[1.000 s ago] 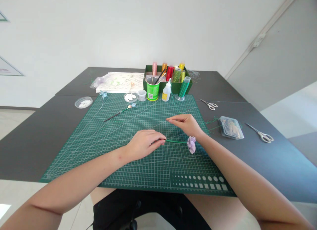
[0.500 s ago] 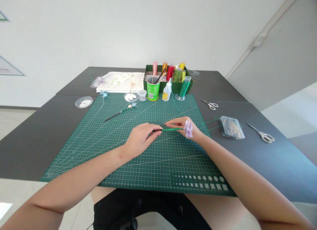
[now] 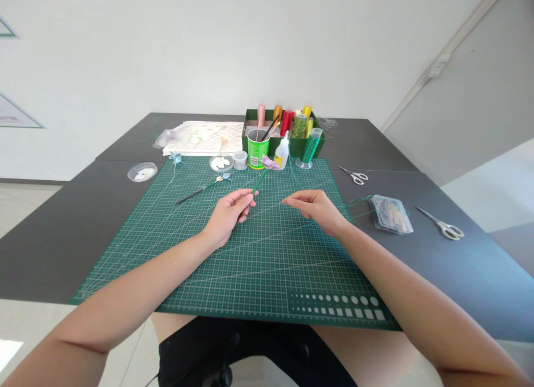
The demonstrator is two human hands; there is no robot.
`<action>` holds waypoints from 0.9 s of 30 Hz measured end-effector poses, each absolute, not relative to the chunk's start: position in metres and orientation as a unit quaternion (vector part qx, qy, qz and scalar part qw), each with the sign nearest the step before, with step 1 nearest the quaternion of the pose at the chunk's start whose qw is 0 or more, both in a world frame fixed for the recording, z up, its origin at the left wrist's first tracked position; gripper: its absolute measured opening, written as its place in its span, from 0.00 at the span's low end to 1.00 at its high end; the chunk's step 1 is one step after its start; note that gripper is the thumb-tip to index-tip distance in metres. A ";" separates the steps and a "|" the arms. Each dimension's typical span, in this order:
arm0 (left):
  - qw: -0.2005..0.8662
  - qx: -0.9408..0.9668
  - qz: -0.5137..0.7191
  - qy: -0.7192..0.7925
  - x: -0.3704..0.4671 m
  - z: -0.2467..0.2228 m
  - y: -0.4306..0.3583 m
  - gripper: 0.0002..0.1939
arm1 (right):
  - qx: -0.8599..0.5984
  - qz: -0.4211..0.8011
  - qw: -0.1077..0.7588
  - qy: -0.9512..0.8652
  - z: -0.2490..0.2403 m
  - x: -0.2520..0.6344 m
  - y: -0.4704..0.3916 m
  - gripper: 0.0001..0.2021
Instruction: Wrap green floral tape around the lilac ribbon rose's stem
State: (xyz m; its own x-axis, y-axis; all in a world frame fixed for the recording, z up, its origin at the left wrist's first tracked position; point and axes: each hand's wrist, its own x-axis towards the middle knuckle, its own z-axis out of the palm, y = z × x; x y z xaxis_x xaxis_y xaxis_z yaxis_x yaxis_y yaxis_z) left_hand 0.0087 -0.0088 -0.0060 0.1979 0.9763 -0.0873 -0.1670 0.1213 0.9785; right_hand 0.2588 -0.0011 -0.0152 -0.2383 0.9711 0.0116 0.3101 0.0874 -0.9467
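My left hand (image 3: pixel 232 213) is closed on the green stem (image 3: pixel 259 182) of a purple flower (image 3: pixel 270 163). The stem slants up and away from the fingers, and the flower shows in front of the green can and the glue bottle. My right hand (image 3: pixel 316 207) hovers over the cutting mat (image 3: pixel 267 264), to the right of the stem and apart from it. Its thumb and fingertips are pinched together; what they hold, if anything, is too small to make out. A dark stick with a small blue flower (image 3: pixel 202 189) lies on the mat at the left.
At the back stand a green can with brushes (image 3: pixel 257 152), a glue bottle (image 3: pixel 281 153), a green thread spool (image 3: pixel 311 149) and a box of spools (image 3: pixel 250 122). Scissors (image 3: pixel 354 175), a clear plastic case (image 3: pixel 391 214) and more scissors (image 3: pixel 444 227) lie at the right.
The flower has swung from beside my right hand to the back, up and left. My left hand has turned and moved slightly left and away. My right hand has come off the stem area, fingertips pinched.
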 end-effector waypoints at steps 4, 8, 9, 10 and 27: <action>0.677 0.410 0.462 0.401 0.007 -0.006 -0.006 0.20 | -0.589 0.329 0.408 -0.615 -0.018 0.269 0.007 0.20; 0.705 0.410 0.434 0.384 0.010 -0.007 -0.010 0.22 | -0.614 0.186 0.430 -0.635 -0.021 0.266 0.005 0.17; 0.711 0.417 0.422 0.377 0.011 -0.007 -0.012 0.22 | -0.600 0.150 0.430 -0.658 -0.021 0.262 0.001 0.19; 0.718 0.424 0.411 0.370 0.012 -0.007 -0.014 0.21 | -0.576 0.131 0.424 -0.686 -0.021 0.257 -0.003 0.21; 0.668 0.517 0.369 0.386 0.014 -0.012 -0.020 0.18 | -0.475 0.296 0.314 -0.767 -0.014 0.220 -0.047 0.16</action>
